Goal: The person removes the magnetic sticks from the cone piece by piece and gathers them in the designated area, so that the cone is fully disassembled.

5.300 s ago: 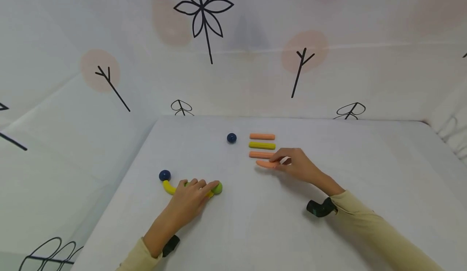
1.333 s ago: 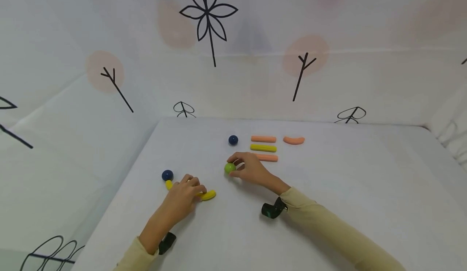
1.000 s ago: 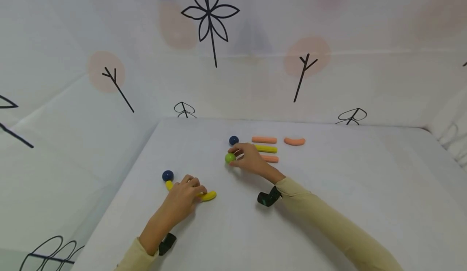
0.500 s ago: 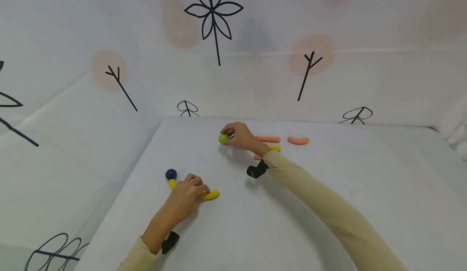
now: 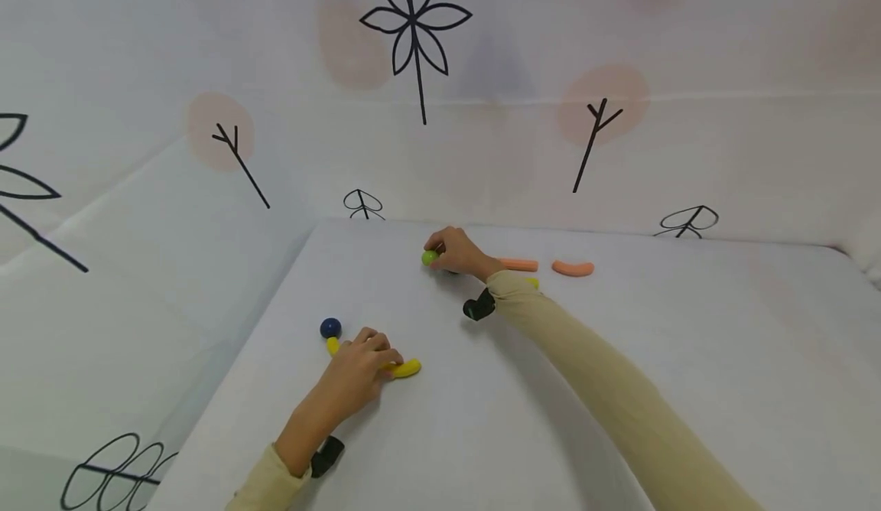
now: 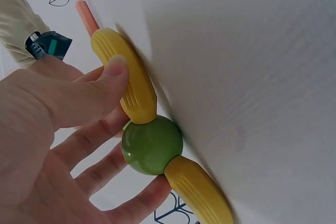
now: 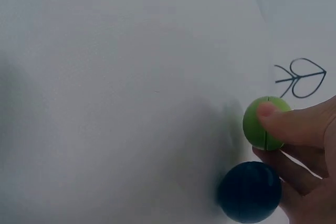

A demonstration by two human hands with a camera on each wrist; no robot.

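Observation:
My left hand (image 5: 351,377) holds a chain of toy pieces at the left of the table. Its thumb presses a ribbed yellow curved stick (image 6: 128,80), with the fingers behind the chain. A green ball (image 6: 152,145) joins that stick to a second yellow curved stick (image 6: 202,192). A dark blue ball (image 5: 331,328) sits at the chain's far left end. Towards the back of the table, my right hand (image 5: 457,253) pinches a loose green ball (image 7: 262,123) between thumb and fingers. Close beside these fingers is another dark blue ball (image 7: 250,192), mostly hidden by the hand in the head view.
Right of my right hand lie a straight orange stick (image 5: 519,265) and a curved orange stick (image 5: 573,268). The right sleeve (image 5: 571,335) covers most of a yellow stick (image 5: 533,283). A patterned cloth wall (image 5: 495,151) rises behind the white table (image 5: 440,434).
Earlier my right hand held the curved orange stick, now lying at the back. It has since taken the green ball from the chain's right end and carried it back. The left hand keeps its hold.

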